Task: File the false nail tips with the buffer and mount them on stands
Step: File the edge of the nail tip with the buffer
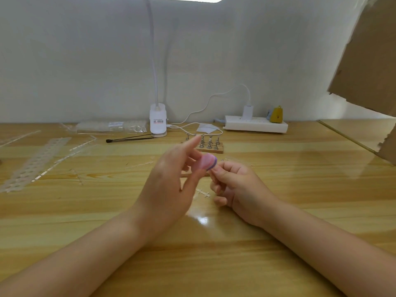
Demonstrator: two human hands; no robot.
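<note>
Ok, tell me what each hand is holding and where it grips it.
Left hand pinches the pink buffer at its near end. Right hand is curled by the buffer's tip; any nail tip there is too small to see.

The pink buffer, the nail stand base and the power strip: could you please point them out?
pink buffer (206, 164), head view, its pink face.
nail stand base (211, 149), head view, wooden front edge.
power strip (256, 124), head view, white top.

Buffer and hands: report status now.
Left hand holds the pink buffer. Right hand pinches something small against it; nail tip not discernible. Stands behind, nothing in the way.
</note>
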